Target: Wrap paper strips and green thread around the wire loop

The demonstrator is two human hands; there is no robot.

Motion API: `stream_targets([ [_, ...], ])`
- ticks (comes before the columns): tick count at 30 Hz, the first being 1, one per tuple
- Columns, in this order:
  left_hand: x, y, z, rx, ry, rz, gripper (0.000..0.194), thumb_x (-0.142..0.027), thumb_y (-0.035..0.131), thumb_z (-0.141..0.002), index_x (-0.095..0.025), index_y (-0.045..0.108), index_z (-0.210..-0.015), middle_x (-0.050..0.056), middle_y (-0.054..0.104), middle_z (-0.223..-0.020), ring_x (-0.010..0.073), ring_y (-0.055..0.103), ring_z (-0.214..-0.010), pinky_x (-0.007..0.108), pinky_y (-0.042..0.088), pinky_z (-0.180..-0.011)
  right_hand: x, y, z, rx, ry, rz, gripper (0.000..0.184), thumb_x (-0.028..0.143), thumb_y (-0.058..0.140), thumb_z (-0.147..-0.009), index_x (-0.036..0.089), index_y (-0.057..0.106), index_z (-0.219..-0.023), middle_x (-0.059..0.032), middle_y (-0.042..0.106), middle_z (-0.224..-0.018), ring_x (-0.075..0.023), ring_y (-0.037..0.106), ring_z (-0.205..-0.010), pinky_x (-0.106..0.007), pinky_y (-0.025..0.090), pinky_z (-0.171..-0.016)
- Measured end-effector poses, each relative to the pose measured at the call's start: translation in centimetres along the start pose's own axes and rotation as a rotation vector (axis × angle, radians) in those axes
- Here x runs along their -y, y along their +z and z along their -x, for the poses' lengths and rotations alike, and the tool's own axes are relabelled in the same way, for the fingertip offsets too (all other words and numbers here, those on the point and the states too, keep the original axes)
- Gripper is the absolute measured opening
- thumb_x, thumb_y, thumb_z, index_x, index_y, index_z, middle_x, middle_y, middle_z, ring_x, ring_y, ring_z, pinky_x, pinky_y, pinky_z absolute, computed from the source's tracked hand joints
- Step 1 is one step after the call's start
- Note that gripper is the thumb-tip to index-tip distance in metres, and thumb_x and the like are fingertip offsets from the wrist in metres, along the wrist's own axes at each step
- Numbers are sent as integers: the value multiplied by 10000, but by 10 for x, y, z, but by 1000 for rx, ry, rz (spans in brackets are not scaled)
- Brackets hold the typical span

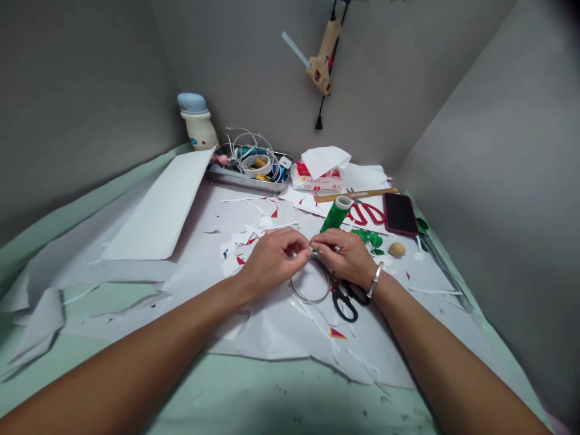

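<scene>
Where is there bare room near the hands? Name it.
Bare pale green surface lies between the left forearm and right forearm, below the white paper. The far end is crowded: metal tray, tissue pack, red-handled scissors, phone.

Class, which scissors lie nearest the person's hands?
The black-handled scissors, just below the right hand; the red-handled pair lies farther away, near the phone.

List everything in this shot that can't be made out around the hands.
Head view only:
- Whatever the left hand and right hand pinch: their fingers hide it, and it is unclear if the thin wire loop runs there.
- The scissors' blades: under the right hand.
- The metal tray's contents: partly buried under tangled white cable.
- The tissue packet's print: too small.
</scene>
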State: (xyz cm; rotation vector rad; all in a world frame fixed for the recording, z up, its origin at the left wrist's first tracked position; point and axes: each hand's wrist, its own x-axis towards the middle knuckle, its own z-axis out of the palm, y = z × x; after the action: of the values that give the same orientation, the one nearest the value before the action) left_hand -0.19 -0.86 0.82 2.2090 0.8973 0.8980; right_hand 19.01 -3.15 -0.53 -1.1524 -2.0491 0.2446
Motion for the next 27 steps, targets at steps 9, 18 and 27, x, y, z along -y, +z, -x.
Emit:
stream_targets([
  [9, 5, 1, -2, 16, -7, -133, 87, -178, 560, -787, -187, 631, -737, -4, 629, -729, 140, 540, -699, 324, 418, -787, 7, -2, 1, -9, -110, 96, 135, 179, 557, -878, 176, 691, -885, -30, 645, -724, -151, 540, -703, -279, 432, -689],
  [18, 7, -1, -4, -136, -95, -11, 73, -194, 561, -794, -181, 627, -766, 9, 638, -784, 140, 569, -726, 267, 445, -680, 3, 2, 3, 124, -106, 89, 136, 176, 555, -875, 197, 689, -890, -19, 650, -725, -149, 558, -712, -263, 438, -673],
  [27, 3, 3, 0, 53, 15, -82, 97, -187, 558, -810, -195, 651, -784, 3, 639, -766, 144, 556, -728, 332, 432, -790, -2, -2, -1, -17, -25, 70, 115, 171, 573, -872, 185, 687, -859, -25, 662, -747, -142, 574, -714, -263, 438, -690],
])
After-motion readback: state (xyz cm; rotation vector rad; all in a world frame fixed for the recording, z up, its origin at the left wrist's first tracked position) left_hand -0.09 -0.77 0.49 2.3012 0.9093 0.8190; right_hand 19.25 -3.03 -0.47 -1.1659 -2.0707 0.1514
